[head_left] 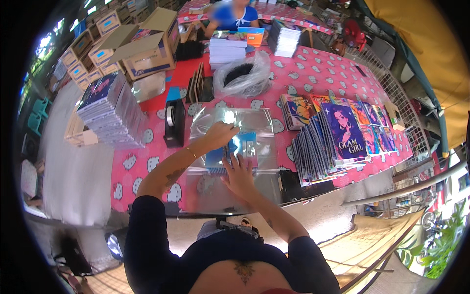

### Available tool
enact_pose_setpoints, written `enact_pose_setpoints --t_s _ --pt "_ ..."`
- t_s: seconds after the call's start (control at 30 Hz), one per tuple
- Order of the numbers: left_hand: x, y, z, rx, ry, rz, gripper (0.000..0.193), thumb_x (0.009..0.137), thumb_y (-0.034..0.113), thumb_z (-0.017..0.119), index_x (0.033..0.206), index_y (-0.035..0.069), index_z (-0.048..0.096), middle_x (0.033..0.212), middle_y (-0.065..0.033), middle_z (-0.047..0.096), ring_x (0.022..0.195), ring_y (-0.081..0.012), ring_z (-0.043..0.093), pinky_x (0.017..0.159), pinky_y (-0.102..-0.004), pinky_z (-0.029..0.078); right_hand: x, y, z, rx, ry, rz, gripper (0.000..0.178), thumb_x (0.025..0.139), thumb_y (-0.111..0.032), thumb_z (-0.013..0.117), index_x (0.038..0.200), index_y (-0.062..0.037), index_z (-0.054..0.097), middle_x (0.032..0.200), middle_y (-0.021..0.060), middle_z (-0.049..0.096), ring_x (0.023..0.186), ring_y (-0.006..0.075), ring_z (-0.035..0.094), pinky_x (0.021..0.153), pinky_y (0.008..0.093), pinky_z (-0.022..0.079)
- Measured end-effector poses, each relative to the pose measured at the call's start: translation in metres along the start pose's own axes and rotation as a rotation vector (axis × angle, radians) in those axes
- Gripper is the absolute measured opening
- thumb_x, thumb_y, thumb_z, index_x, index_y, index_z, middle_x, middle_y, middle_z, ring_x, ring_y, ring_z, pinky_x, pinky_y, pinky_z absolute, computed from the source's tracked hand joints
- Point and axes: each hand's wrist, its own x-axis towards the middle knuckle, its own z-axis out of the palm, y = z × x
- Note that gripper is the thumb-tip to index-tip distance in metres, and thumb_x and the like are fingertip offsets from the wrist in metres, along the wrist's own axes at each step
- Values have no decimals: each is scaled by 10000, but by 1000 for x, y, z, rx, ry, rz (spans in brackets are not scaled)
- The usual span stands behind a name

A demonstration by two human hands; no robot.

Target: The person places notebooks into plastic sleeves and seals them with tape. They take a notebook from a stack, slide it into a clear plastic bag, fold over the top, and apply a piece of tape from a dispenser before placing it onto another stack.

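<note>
A person's two bare hands work over a blue notebook (213, 159) that lies on clear plastic film (264, 122) near the front of a pink, cat-patterned worktop (313, 63). The notebook appears to lie crosswise, its long axis running roughly left to right before the person, with what looks like its ridged, bound edge turned toward the body; the hands and the glare on the film hide part of its outline. The left hand (219, 136), a thin bracelet at its wrist, reaches across the notebook's far side with fingers curled in; how tightly they close, and whether on anything, cannot be told. The right hand (240, 177) is open, fingers spread and pointing away from the body, their tips over the near part of the cover, grasping nothing.

Any lettering on the blue cover is lost to glare and small size. To the right, a purple notebook (345, 130) tops a fanned pile, its illustrated cover bearing large, pale title lettering that reads upright for the person. Bright comic-style covers (379, 115) beside it carry smaller titles. An open cardboard box (149, 61) beyond the worktop's left side shows dark printing. A black tape dispenser (174, 127) stands just left of the film.
</note>
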Motion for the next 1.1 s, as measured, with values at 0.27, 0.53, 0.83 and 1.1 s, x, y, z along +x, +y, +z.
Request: enact_pose_setpoints --t_s 0.27,0.53,0.83,1.1 --pt "-47 78 14 -147 100 -320 235 785 103 642 1006 25 630 1014 -134 670 998 -315 654 862 -419 528 -4 3 29 1 79 -53 703 802 -488 686 1387 -145 499 1467 245 363 1391 446 302 982 774 253" --pt "-48 113 21 -429 111 -666 259 842 90 593 1082 7 646 1127 -193 673 1070 -353 643 877 -427 534 -3 14 39 19 32 -25 724 807 -369 679 1424 -69 449 1451 252 416 1382 415 351 1035 749 224" --pt "-59 108 44 -175 203 -495 391 849 94 557 1235 61 610 1227 -168 630 1163 -368 582 980 -428 477 6 35 -29 124 249 -45 668 754 -203 739 1361 -71 492 1225 90 536 1242 248 475 1083 540 262" --pt "-110 119 -11 156 138 -626 329 909 143 556 1201 9 625 1246 -204 611 1262 -371 514 1062 -470 405 8 64 -13 -154 -113 -198 682 750 -386 759 1299 -43 545 1220 80 579 1140 233 557 1009 427 362"
